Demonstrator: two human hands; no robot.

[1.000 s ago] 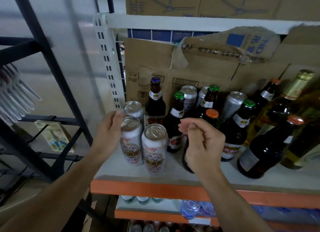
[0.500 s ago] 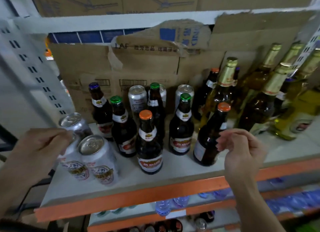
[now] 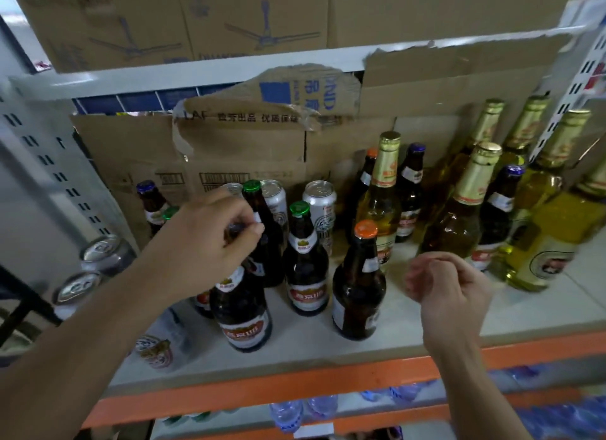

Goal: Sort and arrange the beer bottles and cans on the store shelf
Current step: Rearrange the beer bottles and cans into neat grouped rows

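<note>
Your right grip point(image 3: 449, 285) hovers clenched and empty, just in from the shelf's orange front edge point(image 3: 295, 384). Your left grip point(image 3: 210, 242) is curled over the top of a dark red-labelled bottle point(image 3: 241, 311) that stands upright below it, near the shelf front. Between the two grips stands an orange-capped bottle point(image 3: 359, 292), with a green-capped bottle point(image 3: 306, 269) just behind. Cans point(image 3: 105, 252) sit left of your left grip. Gold-foiled bottles point(image 3: 382, 196) stand beyond your right grip, against the cardboard point(image 3: 229, 150) at the back.
</note>
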